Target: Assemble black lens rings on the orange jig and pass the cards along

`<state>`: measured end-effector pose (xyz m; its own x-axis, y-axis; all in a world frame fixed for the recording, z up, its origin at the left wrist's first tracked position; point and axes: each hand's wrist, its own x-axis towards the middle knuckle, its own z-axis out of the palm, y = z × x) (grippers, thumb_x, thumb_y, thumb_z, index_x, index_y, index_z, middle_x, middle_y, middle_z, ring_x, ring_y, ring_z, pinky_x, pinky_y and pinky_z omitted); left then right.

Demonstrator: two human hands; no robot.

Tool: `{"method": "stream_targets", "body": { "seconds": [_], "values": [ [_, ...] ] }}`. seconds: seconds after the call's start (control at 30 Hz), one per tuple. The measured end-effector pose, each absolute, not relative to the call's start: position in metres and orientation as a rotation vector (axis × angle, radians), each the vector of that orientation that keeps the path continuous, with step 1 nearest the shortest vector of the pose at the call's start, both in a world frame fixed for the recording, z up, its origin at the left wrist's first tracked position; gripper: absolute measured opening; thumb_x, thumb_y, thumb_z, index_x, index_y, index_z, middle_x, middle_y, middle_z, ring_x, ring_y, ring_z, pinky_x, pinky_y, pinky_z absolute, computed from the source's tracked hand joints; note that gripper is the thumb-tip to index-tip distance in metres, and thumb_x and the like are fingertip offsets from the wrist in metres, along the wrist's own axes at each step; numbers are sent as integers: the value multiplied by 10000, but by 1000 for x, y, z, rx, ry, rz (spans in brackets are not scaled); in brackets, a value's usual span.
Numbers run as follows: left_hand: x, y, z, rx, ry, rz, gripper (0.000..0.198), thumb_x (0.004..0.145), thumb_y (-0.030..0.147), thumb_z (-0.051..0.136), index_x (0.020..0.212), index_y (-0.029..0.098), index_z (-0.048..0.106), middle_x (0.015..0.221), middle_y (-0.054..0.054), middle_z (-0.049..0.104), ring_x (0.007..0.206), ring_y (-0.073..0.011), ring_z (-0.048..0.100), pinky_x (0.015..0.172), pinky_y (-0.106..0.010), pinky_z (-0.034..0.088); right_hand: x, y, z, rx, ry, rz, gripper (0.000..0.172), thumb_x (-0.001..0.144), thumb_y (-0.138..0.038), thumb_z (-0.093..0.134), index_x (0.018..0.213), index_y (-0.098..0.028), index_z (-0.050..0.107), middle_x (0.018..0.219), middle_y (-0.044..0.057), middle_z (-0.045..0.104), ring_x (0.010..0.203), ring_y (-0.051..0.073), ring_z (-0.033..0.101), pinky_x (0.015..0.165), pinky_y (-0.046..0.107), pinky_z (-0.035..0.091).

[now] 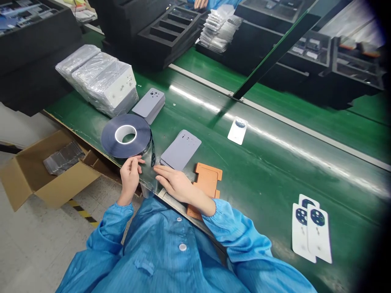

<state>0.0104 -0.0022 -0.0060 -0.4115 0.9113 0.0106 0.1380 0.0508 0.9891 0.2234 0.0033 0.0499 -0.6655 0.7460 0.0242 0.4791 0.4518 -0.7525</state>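
A large dark roll of film (108,137) with a white core lies at the left of the green table. Its loose strip (153,152) hangs off the roll's right side. My left hand (130,171) is at the roll's front edge, fingers apart, with nothing visible in it. Just right of the strip's end, my right hand (174,183) is stretched out with its fingertips close to the strip; whether they touch it I cannot tell. Grey panels (183,150) with small holes lie beyond my right hand. An orange fixture (208,179) is partly under my right forearm.
Wrapped panels (104,77) and a grey panel stack (149,103) stand at the back left. White cards lie at the centre (237,132) and right (319,236). Black trays (171,30) line the back. An open carton (64,181) is at lower left. Another person's hand (200,3) shows at the top.
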Motion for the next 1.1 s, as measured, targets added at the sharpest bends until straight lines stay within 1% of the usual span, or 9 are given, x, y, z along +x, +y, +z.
{"method": "stream_targets", "body": {
  "seconds": [0.13,0.27,0.43,0.53,0.63,0.73,0.83,0.97,1.1],
  "values": [
    [13,-11,-5,1271,1644,1405,420,930,435,716,1254,168,696,1137,-102,740,705,-102,604,635,-232,487,223,-3,49,-1017,-2356,1088,519,1103,-476,453,1484,-164,621,1557,143,596,1452,269,572,1236,439,459],
    [13,-17,-1,1582,1532,1244,289,914,358,739,1154,202,784,1256,-107,724,718,-105,614,593,-238,461,222,-6,46,-935,-2307,1127,562,1074,-478,532,1531,-152,572,1599,147,549,1494,262,525,1261,433,426],
    [12,-14,-6,1568,1571,1281,232,961,371,667,1000,190,807,1107,-100,773,751,-147,665,606,-251,492,221,-6,43,-892,-2262,1168,670,1017,-536,622,1566,-162,535,1625,152,516,1512,282,501,1270,450,416],
    [12,-10,-7,1426,1694,1331,241,961,377,639,911,178,764,872,-57,753,659,-131,634,624,-247,508,222,-6,41,-930,-2268,1166,694,1008,-562,621,1548,-131,555,1617,175,517,1509,302,504,1267,462,419],
    [6,-8,1,1152,1874,1465,230,938,373,624,815,183,661,623,25,621,519,-101,548,534,-211,442,224,-5,39,-957,-2259,1176,703,1007,-568,613,1536,-107,567,1613,192,514,1502,319,510,1257,477,431],
    [-1,-9,17,1014,1911,1593,228,938,376,593,794,200,571,605,44,606,433,-74,467,467,-197,377,225,-5,41,-963,-2218,1202,665,992,-549,646,1517,-144,599,1587,185,546,1477,341,538,1240,516,444],
    [-4,-15,34,1057,1802,1558,239,939,395,618,811,197,578,681,13,668,425,-66,462,445,-201,363,228,-7,48,-873,-2115,1326,557,989,-488,675,1471,-210,652,1491,132,654,1376,315,640,1179,483,509],
    [8,-24,47,1130,1645,1390,255,942,407,657,810,192,625,643,16,645,417,-70,458,425,-206,335,236,-10,52,-884,-1817,1465,314,995,-396,670,1217,-217,801,1197,87,811,1076,236,778,959,362,617],
    [34,-26,54,1231,1484,1175,269,947,421,673,811,190,662,659,-3,672,416,-73,456,418,-213,345,257,-8,49,-1114,-1429,1485,302,931,-402,720,1108,-181,825,1030,94,825,893,207,783,825,336,637]
  ]
}}
